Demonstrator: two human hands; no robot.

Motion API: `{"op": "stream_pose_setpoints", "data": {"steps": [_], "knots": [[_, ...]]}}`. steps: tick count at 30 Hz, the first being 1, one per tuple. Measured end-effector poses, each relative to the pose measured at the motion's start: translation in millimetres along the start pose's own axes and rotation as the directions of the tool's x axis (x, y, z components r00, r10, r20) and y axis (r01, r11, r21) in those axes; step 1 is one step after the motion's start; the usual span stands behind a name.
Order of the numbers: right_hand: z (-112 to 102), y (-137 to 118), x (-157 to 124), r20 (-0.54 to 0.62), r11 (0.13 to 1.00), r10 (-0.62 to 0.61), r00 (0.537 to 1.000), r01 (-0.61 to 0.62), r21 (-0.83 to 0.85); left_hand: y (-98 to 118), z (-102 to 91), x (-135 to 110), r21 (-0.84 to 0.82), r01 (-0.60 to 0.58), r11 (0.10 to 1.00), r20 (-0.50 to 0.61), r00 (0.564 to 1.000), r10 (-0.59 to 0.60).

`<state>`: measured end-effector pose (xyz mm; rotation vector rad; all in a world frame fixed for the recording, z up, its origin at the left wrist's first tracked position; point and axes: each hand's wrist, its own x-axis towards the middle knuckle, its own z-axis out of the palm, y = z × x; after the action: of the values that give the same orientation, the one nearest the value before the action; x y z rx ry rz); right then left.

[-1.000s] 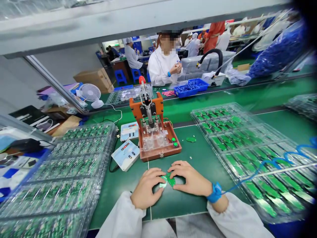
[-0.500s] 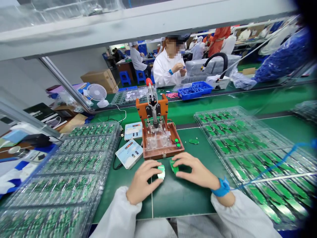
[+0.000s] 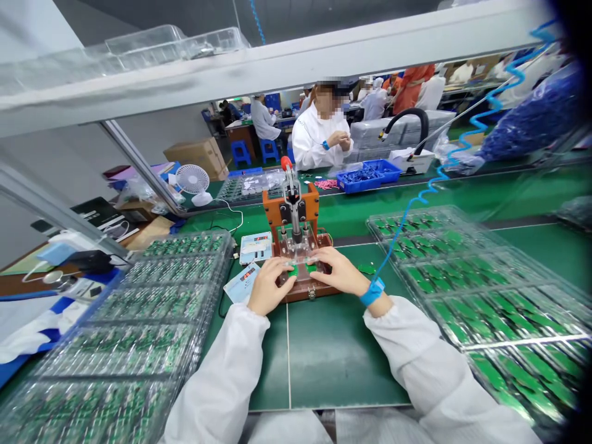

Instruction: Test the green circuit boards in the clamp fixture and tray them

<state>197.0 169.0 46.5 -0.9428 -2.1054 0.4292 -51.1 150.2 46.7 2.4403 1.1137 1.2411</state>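
Two small green circuit boards sit side by side, a little apart, over the front bed of a tabletop fixture. The left board is held between fingertips and thumb of the left hand, the right board likewise in the right hand; fingers cover much of both, and whether either is fully seated cannot be told. The fixture stands upright, with an orange frame, reddish-brown base, clear plates and a red-knobbed metal lever pointing up.
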Motion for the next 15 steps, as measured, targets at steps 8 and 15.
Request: {"op": "stream_pose_setpoints", "data": {"steps": [8, 15], "knots": [[-0.6, -1.6, -2.5, 0.002, 1.000, -0.020, 1.000, 0.020, 0.006, 0.1, -2.3, 1.0, 0.033, 0.014, 0.999, 0.084, 0.996, -0.017], [1.7, -11.0, -12.6, -0.072, 0.997, 0.031, 0.997, -0.026, 0.068, 1.0, 5.5, -9.2, 0.072, 0.017, 0.997, -0.008, 1.000, -0.016]]}}
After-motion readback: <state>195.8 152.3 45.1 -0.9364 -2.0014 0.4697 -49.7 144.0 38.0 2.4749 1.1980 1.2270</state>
